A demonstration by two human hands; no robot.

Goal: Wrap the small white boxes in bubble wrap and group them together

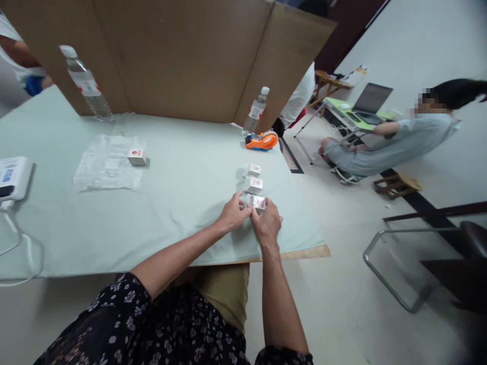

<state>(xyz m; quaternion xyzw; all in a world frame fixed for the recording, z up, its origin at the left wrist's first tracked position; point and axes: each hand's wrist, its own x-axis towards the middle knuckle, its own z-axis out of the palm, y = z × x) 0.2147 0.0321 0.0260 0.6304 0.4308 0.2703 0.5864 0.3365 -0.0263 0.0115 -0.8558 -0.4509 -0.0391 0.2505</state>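
Observation:
A small white box point(259, 202) with red print lies near the table's right end, with clear plastic showing at its left side. My right hand point(268, 221) grips it, thumb at the near left corner and fingers round the right end. My left hand point(233, 213) is curled at the left side of the same box, its fingertips on the clear plastic. Just beyond stand two similar boxes in a row, a middle box point(254, 184) and a far box point(254, 170), also with clear plastic about them.
Behind the boxes lies an orange tape dispenser point(266, 141) near a water bottle point(255, 111). Bubble wrap point(108, 165) with another small box point(137, 156) is at left. A cardboard screen point(178, 56), a second bottle point(89, 88) and a white corded device point(15, 177) also stand there.

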